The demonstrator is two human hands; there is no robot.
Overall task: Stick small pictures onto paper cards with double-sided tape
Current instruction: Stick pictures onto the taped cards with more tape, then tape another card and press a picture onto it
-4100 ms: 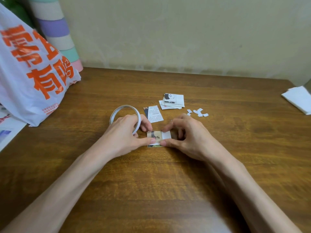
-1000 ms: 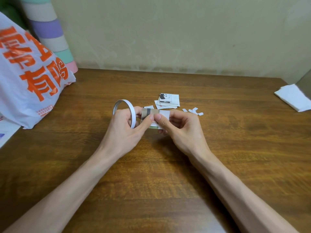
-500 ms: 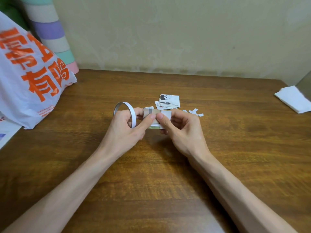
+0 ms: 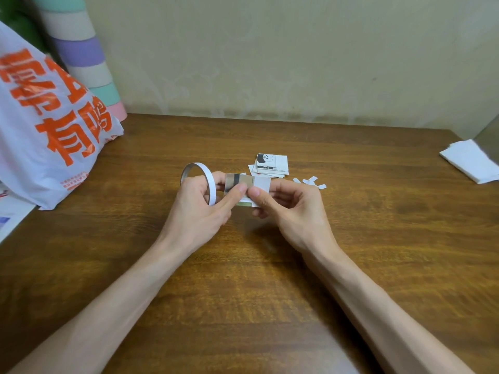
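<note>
Two hands on one card. Left hand [image 4: 194, 211] and right hand [image 4: 297, 209] pinch the card [image 4: 261, 184] between them, apparently raised off the table [image 4: 243, 292]. Both thumbs press on its near face, tips almost meeting at the middle, fingers curled behind. Small picture [image 4: 237, 182] lies on the card's left half, partly under the left thumb; the right half is bare white.

One tape roll [image 4: 212, 194], a thin white ring, sits round the left hand's fingers, just left of the grip. Whether tape runs from it to the card: cannot tell.

Containers: one white plastic bag [image 4: 40, 147] with orange lettering, far left of the grip, resting on the table. Mouth out of view; contents not visible.

Counts, outward from the grip:
- Card stack [image 4: 271, 166]: one, just beyond the grip and slightly right. Top card shows a black-and-white picture. Number of cards not readable.
- White scraps [image 4: 310, 182]: right of the grip, just past the right knuckles. About four, overlapping; exact count unclear.
- Folded white paper [image 4: 469, 161]: one, far right at the table edge.
- Striped roll [image 4: 86, 63]: one, upright behind the bag; purple, cream, green and pink bands.
- Printed sheets [image 4: 10, 220]: under the bag, far left; number unclear.
</note>
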